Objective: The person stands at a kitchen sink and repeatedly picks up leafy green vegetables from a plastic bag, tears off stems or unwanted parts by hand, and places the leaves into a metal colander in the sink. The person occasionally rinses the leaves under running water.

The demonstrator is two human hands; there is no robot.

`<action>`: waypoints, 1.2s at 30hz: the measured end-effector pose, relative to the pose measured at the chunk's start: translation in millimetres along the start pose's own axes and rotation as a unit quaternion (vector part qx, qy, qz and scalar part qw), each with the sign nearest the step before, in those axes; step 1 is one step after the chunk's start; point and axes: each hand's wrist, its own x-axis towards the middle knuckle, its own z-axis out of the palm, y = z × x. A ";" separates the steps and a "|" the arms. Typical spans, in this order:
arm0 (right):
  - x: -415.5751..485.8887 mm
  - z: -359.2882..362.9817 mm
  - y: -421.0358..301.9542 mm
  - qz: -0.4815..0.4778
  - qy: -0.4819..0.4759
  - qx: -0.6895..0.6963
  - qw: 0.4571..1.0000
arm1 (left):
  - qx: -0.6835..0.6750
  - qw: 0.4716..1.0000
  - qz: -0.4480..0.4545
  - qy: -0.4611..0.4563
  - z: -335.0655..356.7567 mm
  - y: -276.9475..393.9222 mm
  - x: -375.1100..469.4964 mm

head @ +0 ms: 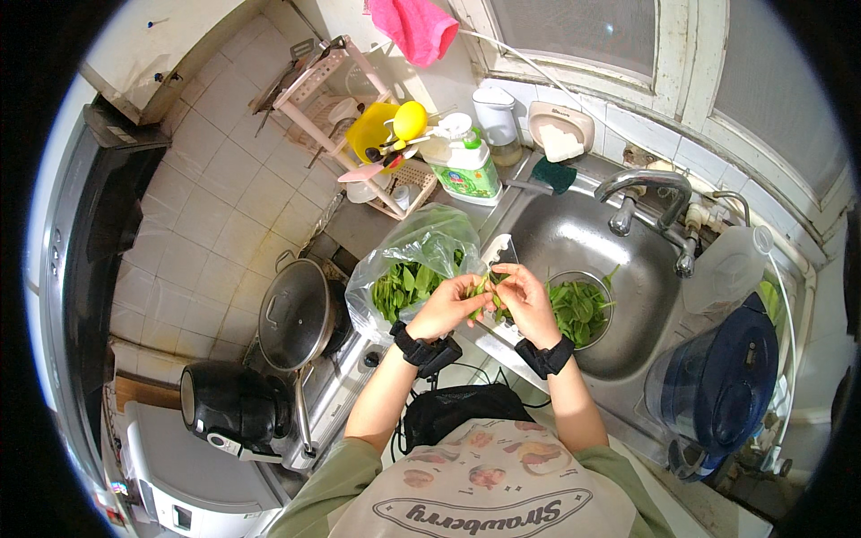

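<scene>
Between my fingertips are some green leafy stems (481,290), held by my left hand (446,305) and my right hand (527,300) close together over the sink's near left edge. Just beyond my left hand, a clear plastic bag (430,232) lies spread around a bunch of leafy greens (405,288). To the right of my right hand, more loose green leaves (577,311) fill a round metal strainer (610,308) in the steel sink (642,323). A white plastic piece with cut-outs (496,249) is partly hidden behind my hands.
A chrome faucet (646,178) arches over the sink. A blue water filter pitcher (723,376) and a translucent jug (723,269) stand right. Detergent (464,168) stands behind the bag. A lidded pan (296,315) and a black air fryer (232,403) are at left.
</scene>
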 end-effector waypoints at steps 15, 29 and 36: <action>2.4 -11.2 2.8 0.083 0.056 0.074 0.992 | -0.091 0.996 -0.012 0.013 -6.0 -5.8 2.0; 0.6 -12.3 -0.1 0.092 0.063 0.090 0.990 | -0.128 0.991 -0.036 0.019 -11.8 -6.9 4.7; 0.7 -13.4 0.2 0.104 0.070 0.095 0.988 | -0.271 0.961 -0.050 0.004 -16.3 -5.3 3.2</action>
